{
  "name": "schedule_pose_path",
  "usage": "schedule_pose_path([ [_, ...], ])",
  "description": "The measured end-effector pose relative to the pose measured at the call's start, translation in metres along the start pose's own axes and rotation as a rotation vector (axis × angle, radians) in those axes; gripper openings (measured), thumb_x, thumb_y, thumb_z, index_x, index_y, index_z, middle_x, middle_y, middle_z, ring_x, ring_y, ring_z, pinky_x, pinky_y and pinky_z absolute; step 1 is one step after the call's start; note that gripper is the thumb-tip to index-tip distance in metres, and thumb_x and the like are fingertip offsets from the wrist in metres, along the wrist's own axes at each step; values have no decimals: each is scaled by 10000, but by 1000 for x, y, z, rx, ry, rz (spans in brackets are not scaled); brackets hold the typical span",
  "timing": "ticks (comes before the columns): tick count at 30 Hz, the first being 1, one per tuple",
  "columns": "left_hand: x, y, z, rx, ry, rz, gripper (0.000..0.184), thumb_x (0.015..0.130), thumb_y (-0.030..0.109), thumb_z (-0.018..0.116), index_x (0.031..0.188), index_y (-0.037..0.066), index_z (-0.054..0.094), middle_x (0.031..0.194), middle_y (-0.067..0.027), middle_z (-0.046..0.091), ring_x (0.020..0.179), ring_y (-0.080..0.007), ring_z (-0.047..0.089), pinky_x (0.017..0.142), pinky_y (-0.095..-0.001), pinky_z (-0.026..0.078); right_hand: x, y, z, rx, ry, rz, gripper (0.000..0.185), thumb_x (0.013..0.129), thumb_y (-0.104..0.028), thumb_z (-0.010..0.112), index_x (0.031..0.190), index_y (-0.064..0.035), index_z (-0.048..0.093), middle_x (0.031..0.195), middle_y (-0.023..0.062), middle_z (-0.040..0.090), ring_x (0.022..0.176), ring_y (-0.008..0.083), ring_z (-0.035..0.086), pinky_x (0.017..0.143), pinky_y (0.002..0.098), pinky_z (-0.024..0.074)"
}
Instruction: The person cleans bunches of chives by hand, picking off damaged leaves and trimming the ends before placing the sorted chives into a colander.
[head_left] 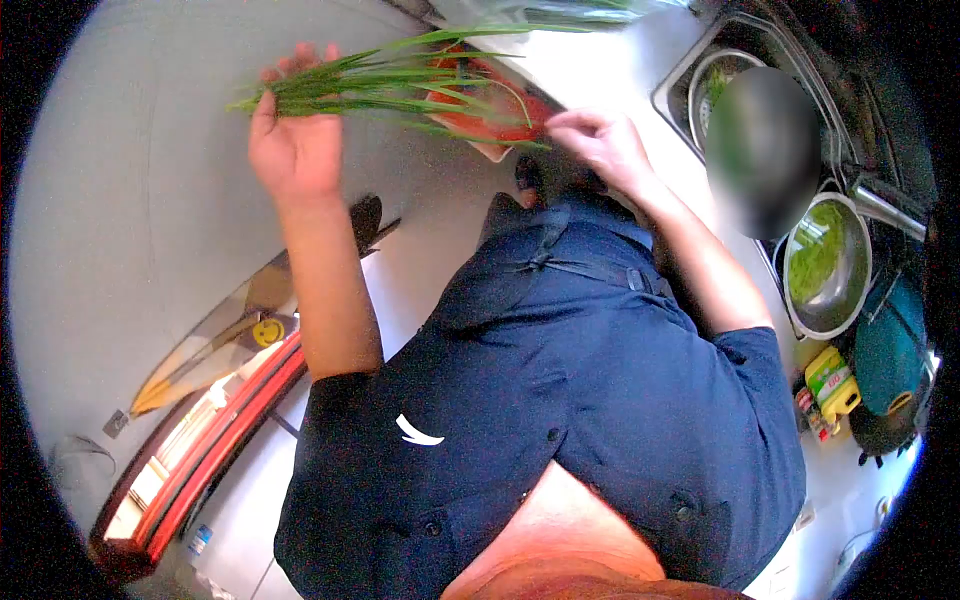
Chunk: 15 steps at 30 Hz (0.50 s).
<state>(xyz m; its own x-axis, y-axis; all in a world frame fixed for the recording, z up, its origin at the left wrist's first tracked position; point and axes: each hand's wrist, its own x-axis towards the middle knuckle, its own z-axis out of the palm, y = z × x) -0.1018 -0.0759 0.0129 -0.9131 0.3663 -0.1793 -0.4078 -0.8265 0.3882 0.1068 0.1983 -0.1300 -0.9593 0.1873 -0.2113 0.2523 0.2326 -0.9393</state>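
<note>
My left hand [297, 140], raised at the upper left, is closed around a bunch of long thin green stalks that look like chives [370, 88]. The blades fan out to the right, over a red item with a pale edge [470, 100]. Close to the lower blade tips is my right hand [605, 145], its thumb and fingers drawn together. Whatever lies between those fingers is too blurred to make out.
On the right, a sink [690, 75] holds a metal colander [708, 80] with greens. A steel bowl [850, 285] of light green leaves stands nearer me, beside a yellow packet [832, 382] and a teal item [890, 340]. At the lower left is a red-edged shelf [215, 440].
</note>
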Motion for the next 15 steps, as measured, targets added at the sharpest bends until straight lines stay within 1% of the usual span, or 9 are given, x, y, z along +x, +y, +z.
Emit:
schedule_pose_path([
  [3, -12, 14, 2, -16, -6, 5, 246, 998, 124, 325, 1060, 6, 531, 1126, -199, 589, 1238, -374, 501, 1175, -611, 255, 33, -22, 38, -279, -52, -44, 287, 841, -175, 728, 1100, -51, 719, 1009, 153, 723, 914, 247, 701, 827, 346, 540],
  [4, -16, 16, 2, -17, 7, 0, 247, 1002, 126, 321, 1053, 9, 532, 1118, -196, 590, 1239, -368, 501, 1178, -606, 253, 44, -25, 51, -279, -62, -48, 287, 841, -175, 728, 1100, -51, 719, 1009, 153, 723, 914, 247, 701, 827, 346, 540],
  [6, -19, 22, -3, -42, 5, 8, 251, 1006, 130, 317, 1053, 11, 532, 1107, -196, 590, 1235, -366, 503, 1175, -608, 256, 61, -29, 70, -402, -75, -107, 338, 835, -196, 724, 1149, -73, 703, 1075, 194, 698, 970, 333, 686, 851, 387, 531],
  [7, -19, 24, -6, -65, -3, 6, 255, 1010, 135, 313, 1053, 12, 532, 1096, -196, 590, 1231, -364, 505, 1172, -611, 259, 67, -29, 75, -406, -79, -109, 338, 835, -196, 724, 1149, -73, 703, 1075, 194, 698, 970, 333, 686, 851, 387, 531],
  [9, -19, 29, -11, -63, -3, 20, 254, 1012, 139, 313, 1059, 14, 529, 1093, -196, 588, 1223, -368, 508, 1168, -614, 263, 75, -33, 83, -488, -197, -30, 358, 856, -217, 697, 1189, -87, 686, 1119, 203, 683, 1007, 367, 669, 868, 413, 521],
  [11, -19, 30, -15, -69, -4, 29, 253, 1015, 143, 312, 1064, 16, 525, 1090, -195, 586, 1216, -372, 510, 1165, -617, 267, 70, -42, 79, -571, -164, -51, 310, 865, -228, 687, 1138, -83, 710, 1074, 185, 704, 974, 336, 688, 860, 389, 522],
  [13, -19, 30, -17, -63, 22, 64, 245, 1014, 148, 322, 1074, 22, 524, 1091, -193, 584, 1203, -381, 514, 1156, -625, 277, 63, -34, 71, -276, 34, 85, 264, 863, -209, 702, 1070, -47, 728, 1015, 166, 724, 891, 259, 712, 811, 344, 535],
  [14, -19, 29, -18, -74, 20, 62, 245, 1014, 148, 322, 1074, 22, 524, 1091, -193, 584, 1203, -381, 514, 1156, -625, 277, 57, -32, 63, -193, 125, 107, 224, 872, -202, 709, 1005, -25, 740, 944, 123, 741, 812, 165, 698, 761, 296, 537],
  [15, -17, 28, -19, -71, 11, 66, 240, 1013, 150, 329, 1077, 26, 524, 1097, -193, 583, 1202, -384, 515, 1153, -627, 282, 51, -18, 55, -116, 205, 47, 217, 899, -199, 700, 1006, -12, 730, 883, 67, 733, 739, 120, 660, 691, 260, 531],
])
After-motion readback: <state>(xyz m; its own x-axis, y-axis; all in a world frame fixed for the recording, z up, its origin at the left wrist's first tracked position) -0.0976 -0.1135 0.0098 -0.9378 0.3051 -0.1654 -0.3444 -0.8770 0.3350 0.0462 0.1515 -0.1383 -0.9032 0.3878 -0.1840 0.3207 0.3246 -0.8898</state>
